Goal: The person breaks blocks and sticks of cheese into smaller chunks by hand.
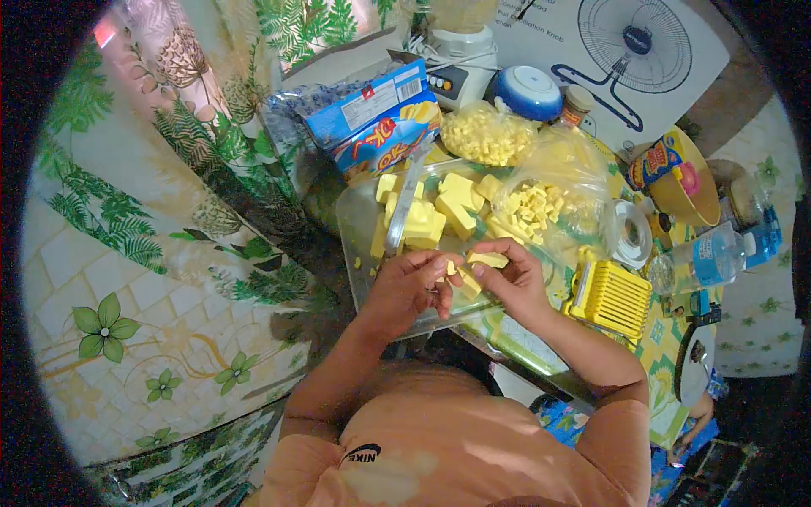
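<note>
My left hand (409, 286) is closed, with a small pale-yellow piece (450, 268) at its fingertips. My right hand (517, 279) pinches a larger yellow piece (488, 260) between thumb and fingers, close to the left. Both hands are over the near side of a clear plastic tray (359, 253). In it lie several yellow blocks (422, 221), cut unevenly, with crumbs beside them. A metal knife (404, 203) slants across the blocks, its lower end near my left hand. An open clear bag of small yellow chunks (537, 205) rests on the tray's right part.
Behind the tray stand a blue box (376, 118), a blender base (459, 72), a filled bag of yellow cubes (488, 135) and a blue bowl (529, 91). A yellow slicer (610, 294), plastic bottle (708, 258) and tan tub (693, 182) are right. Another person's arm (698, 420) shows lower right.
</note>
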`<action>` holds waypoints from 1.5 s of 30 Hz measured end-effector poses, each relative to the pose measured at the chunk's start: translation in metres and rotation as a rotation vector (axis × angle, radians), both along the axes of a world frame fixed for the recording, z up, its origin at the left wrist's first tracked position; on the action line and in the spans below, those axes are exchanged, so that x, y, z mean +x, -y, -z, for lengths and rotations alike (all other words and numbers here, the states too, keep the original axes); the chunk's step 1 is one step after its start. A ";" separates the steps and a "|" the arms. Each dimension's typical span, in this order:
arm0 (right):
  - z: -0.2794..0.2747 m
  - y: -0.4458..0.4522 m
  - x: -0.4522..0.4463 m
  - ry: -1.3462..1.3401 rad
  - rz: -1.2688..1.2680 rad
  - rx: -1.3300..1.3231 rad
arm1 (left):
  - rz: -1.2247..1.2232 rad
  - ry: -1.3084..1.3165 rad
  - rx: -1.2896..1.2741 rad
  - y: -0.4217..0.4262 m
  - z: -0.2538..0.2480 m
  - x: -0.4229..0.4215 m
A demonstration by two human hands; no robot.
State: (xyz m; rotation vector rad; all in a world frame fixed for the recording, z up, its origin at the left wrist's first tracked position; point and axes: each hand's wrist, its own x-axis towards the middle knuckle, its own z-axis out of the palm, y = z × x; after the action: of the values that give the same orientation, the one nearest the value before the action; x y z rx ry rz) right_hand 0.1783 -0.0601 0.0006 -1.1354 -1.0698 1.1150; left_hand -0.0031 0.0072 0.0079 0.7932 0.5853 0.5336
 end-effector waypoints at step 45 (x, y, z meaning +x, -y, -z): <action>-0.003 0.002 0.000 0.116 -0.068 0.078 | -0.054 -0.003 0.084 0.004 0.004 0.007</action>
State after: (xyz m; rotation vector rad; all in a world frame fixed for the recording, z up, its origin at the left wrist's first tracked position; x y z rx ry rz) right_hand 0.1779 -0.0623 0.0031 -1.1193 -1.2396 1.0616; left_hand 0.0042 0.0036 0.0044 0.8601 0.5915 0.6099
